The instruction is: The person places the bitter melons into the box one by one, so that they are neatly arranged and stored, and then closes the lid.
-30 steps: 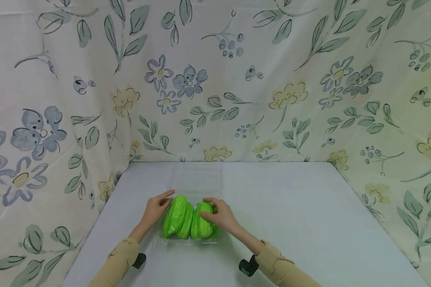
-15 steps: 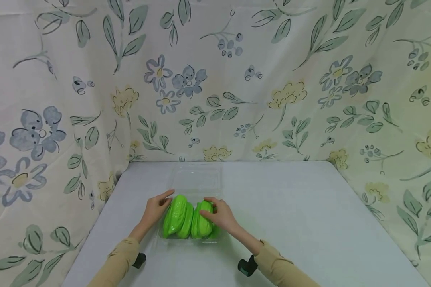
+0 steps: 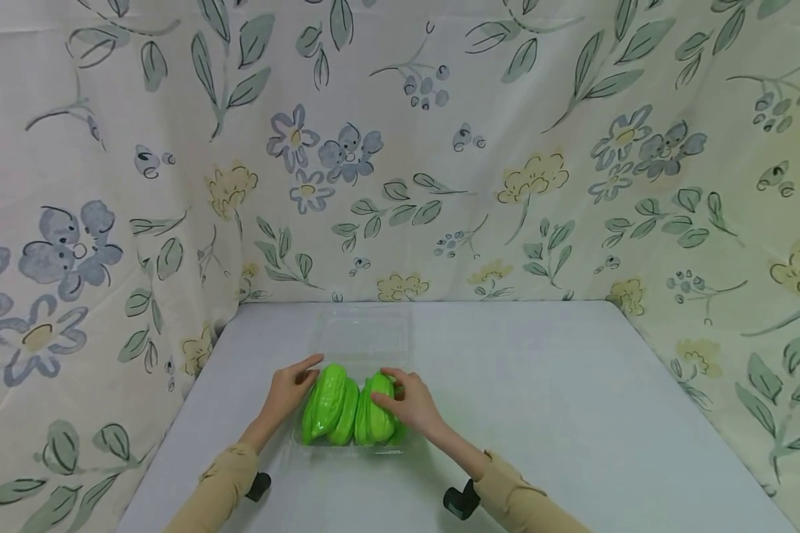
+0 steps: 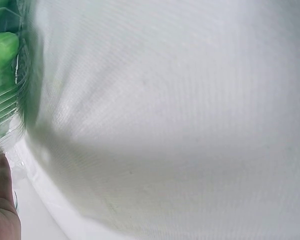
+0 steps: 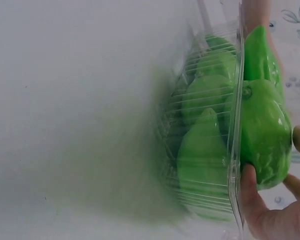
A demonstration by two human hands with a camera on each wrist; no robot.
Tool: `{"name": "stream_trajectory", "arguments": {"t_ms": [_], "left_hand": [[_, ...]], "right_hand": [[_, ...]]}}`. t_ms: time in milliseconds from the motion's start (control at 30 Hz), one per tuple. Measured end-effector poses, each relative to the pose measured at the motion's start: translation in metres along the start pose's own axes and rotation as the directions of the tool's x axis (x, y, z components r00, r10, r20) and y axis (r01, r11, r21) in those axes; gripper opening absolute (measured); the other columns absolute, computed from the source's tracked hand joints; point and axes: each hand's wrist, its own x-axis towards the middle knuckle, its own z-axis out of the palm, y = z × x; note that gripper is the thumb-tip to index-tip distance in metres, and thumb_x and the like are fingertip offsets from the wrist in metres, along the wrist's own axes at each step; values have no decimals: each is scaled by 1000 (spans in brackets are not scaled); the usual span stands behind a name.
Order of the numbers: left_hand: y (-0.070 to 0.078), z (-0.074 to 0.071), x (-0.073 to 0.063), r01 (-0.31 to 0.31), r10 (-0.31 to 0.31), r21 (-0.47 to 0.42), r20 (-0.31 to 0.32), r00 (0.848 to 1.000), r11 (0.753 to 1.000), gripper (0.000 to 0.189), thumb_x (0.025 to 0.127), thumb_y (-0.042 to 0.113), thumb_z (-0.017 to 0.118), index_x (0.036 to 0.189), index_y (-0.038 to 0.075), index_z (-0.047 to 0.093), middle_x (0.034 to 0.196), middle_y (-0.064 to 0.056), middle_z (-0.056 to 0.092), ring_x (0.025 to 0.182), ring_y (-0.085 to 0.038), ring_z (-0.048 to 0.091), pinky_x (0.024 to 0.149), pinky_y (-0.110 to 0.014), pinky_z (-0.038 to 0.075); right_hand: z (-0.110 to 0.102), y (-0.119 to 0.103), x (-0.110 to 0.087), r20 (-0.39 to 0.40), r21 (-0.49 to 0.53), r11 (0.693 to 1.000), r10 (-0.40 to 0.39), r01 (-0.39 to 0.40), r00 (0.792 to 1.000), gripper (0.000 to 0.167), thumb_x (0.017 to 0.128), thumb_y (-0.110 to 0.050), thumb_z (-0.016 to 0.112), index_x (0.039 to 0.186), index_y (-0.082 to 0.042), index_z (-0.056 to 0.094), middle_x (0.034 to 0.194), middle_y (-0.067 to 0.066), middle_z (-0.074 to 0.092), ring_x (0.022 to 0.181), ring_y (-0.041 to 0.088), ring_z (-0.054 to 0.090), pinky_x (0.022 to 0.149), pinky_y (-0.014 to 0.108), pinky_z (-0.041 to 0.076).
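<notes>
A clear plastic clamshell box point(image 5: 233, 182) full of glossy bright green bitter melons sits left of centre on the table, with its lid point(image 3: 367, 333) folded back. My right hand point(image 3: 415, 400) grips a bitter melon point(image 3: 381, 423) on the right of the pile, thumb on one side and fingers on the other. In the right wrist view this melon point(image 5: 265, 132) stands above the box rim. Along the box's left side is my left hand point(image 3: 292, 389), its fingers point(image 4: 4, 177) straight against the clear wall. Two more melons point(image 3: 330, 400) lie tilted on the left of the pile.
The white table point(image 3: 540, 400) extends to the right of the box. A floral curtain point(image 3: 453, 222) hangs behind the table and down both sides. Black wrist devices point(image 3: 461, 500) sit under both forearms.
</notes>
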Motion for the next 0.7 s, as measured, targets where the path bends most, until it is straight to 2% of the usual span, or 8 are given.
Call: {"name": "stream_trajectory", "arguments": {"t_ms": [400,600,700], "left_hand": [[-2,1,1,-14,13,-10,-6,1000,1000,33,90,5,62,123,8,64,116,-16,67,70,-7,59,60,-19,47],[-2,1,1,-21,21,-7,-1,1000,1000,33,91,5,61,124,7,63,111,-17,69,68,-8,56,58,-19,45],[-1,1,0,-19,19,-2,-1,1000,1000,33,91,5,61,123,7,64,113,-16,69,70,-9,59,59,-19,46]], "right_hand": [[-5,-3,-6,-27,-26,1000,7,-8,1000,50,88,-29,67,130,-5,55,100,20,57,80,20,59,60,24,47],[-7,-1,-9,-31,-12,1000,20,-21,999,51,88,-29,67,130,-5,55,102,21,57,83,23,62,63,27,50],[-8,0,-11,-37,-2,1000,23,-23,999,51,87,-29,68,130,-5,55,104,22,58,84,25,62,63,28,51]]}}
